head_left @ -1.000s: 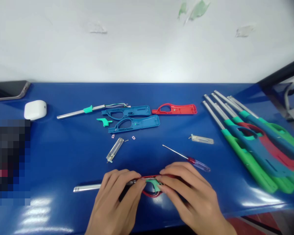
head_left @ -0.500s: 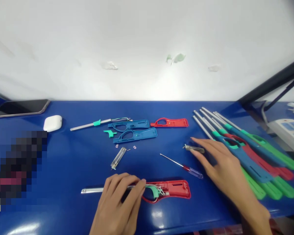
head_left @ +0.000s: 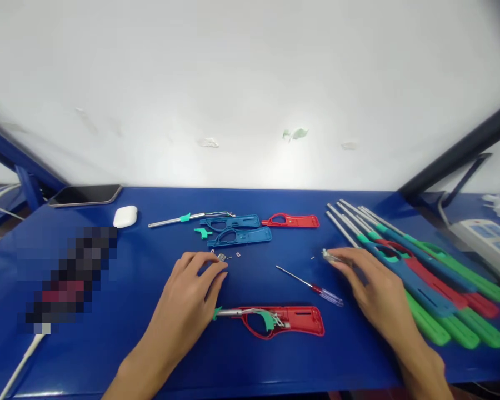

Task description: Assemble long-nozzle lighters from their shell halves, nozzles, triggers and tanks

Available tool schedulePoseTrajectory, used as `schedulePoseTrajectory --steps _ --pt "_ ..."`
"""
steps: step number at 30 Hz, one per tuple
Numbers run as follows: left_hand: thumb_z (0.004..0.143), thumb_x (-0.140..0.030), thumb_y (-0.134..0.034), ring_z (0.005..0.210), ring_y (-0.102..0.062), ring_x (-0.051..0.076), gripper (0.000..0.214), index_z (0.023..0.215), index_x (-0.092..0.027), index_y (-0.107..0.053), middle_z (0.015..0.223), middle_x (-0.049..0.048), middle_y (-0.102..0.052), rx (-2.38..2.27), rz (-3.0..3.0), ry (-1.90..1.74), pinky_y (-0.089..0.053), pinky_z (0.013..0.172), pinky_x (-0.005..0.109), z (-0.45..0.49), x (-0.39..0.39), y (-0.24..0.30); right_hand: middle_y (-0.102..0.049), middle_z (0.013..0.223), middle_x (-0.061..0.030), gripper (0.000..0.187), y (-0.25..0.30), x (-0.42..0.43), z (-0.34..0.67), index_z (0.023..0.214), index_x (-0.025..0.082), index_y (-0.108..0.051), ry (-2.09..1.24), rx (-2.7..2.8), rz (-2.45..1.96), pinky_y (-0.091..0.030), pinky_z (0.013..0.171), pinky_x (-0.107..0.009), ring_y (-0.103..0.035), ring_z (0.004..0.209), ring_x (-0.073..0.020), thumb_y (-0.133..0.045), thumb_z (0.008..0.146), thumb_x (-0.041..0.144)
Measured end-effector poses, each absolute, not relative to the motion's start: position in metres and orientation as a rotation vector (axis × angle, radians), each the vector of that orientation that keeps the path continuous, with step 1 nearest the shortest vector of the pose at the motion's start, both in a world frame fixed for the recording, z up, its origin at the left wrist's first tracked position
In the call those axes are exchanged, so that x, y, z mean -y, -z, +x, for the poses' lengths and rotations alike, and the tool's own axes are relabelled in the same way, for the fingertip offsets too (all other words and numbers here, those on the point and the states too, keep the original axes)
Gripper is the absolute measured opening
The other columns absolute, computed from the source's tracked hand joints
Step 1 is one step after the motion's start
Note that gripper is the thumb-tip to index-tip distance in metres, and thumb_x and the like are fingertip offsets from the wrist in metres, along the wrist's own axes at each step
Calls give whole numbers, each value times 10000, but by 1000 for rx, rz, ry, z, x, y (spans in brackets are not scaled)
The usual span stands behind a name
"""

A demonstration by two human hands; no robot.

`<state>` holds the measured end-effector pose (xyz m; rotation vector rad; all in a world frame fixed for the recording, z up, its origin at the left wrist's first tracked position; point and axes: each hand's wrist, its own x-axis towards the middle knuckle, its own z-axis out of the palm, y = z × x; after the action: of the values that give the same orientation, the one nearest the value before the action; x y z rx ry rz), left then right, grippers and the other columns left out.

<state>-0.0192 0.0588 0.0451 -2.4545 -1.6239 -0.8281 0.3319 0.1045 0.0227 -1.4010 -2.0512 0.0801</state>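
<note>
My right hand (head_left: 369, 280) pinches a small clear lighter fuel tank (head_left: 330, 256) with a metal valve end, above the table's right half. My left hand (head_left: 194, 280) curls its fingers over another lighter fuel tank (head_left: 221, 257), mostly hidden, with one end showing past the fingertips. Below my hands lies an opened red lighter half-shell (head_left: 306, 320) holding a green trigger (head_left: 269, 320), wires and a metal tube; my left wrist covers part of the tube. A screwdriver (head_left: 327, 295) with a clear-and-red handle lies between my hands.
Several utility lighters (head_left: 425, 272) are stacked at right. Behind my hands lie blue half-shells (head_left: 250, 235), a red half-shell (head_left: 302, 221), a loose green trigger (head_left: 202, 233) and a lighter tube (head_left: 166, 222). A phone (head_left: 85, 194) and white earbud case (head_left: 125, 216) sit at left.
My left hand has left the red lighter shell and moved up to the fuel tank beyond it. My right hand still holds its tank, now turned more into the fingers. The view has shifted.
</note>
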Motion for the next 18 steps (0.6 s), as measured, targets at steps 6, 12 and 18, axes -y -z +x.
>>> schedulePoseTrajectory --steps 6,12,18 --pt "1017 -136 -530 973 -576 252 223 1129 -156 -722 1097 107 -671 1523 -2511 582 -557 860 456 -11 -85 -49 -789 1124 -72 266 -20 -104 331 1176 248 -710 -89 2041 -1373 -630 838 -379 -767 972 -253 -552 1033 408" --pt "988 -239 -658 995 -666 211 133 1076 -144 -688 1091 64 -686 1409 -2556 384 -585 874 414 -2 -110 -45 -798 1119 -73 245 -21 -104 330 1169 241 -721 -98 2039 -1298 -645 829 -377 -769 1009 -253 -556 1037 366" --pt "982 -271 -676 992 -678 202 150 1060 -142 -672 1082 52 -689 1396 -2581 341 -590 873 409 2 -113 -45 -789 1131 -75 221 -21 -103 328 1180 232 -716 -145 2026 -1266 -622 918 -395 -755 1049 -251 -582 1032 327"
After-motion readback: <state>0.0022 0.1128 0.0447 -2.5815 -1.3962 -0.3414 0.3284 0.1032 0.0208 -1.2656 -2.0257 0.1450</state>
